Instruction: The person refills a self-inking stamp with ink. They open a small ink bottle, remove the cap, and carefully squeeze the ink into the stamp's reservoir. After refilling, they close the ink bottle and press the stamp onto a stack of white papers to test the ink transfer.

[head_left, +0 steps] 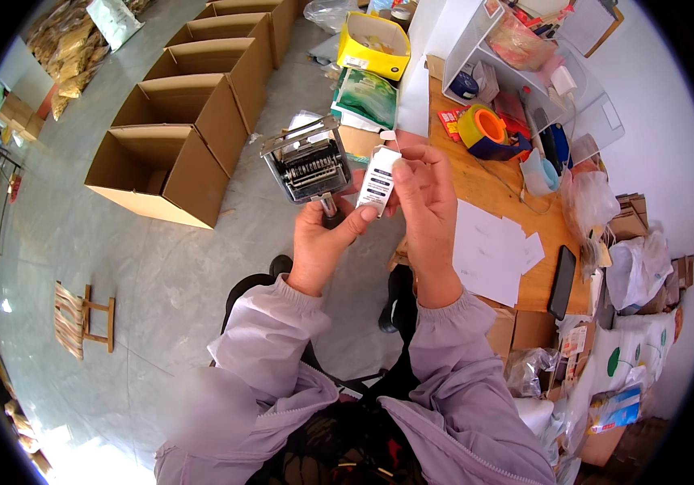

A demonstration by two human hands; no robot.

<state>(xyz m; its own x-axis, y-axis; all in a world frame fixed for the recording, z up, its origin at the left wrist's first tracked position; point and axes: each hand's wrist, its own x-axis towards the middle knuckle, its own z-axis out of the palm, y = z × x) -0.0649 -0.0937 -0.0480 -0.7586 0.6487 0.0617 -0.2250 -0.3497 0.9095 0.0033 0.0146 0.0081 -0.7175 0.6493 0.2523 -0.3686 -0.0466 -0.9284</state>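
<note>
My left hand (320, 246) is closed round the short handle of a metal hand stamp (306, 166). Its silver frame points away from me, and a row of ridged wheels shows inside. In my right hand (428, 190), between thumb and fingers, is a small white box (377, 182) with dark printed bars. A white flap stands up at its far end. The tip of my left thumb lies against the box's near end, so the two things are side by side. Some of my right fingers are hidden behind the box.
Open cardboard boxes (185, 174) stand in a row on the floor at the far left. To my right, a wooden table (460, 182) bears white paper sheets (488, 250), a black phone (562, 281) and an orange-and-blue tape dispenser (488, 129). A folding stool (84, 319) is at left.
</note>
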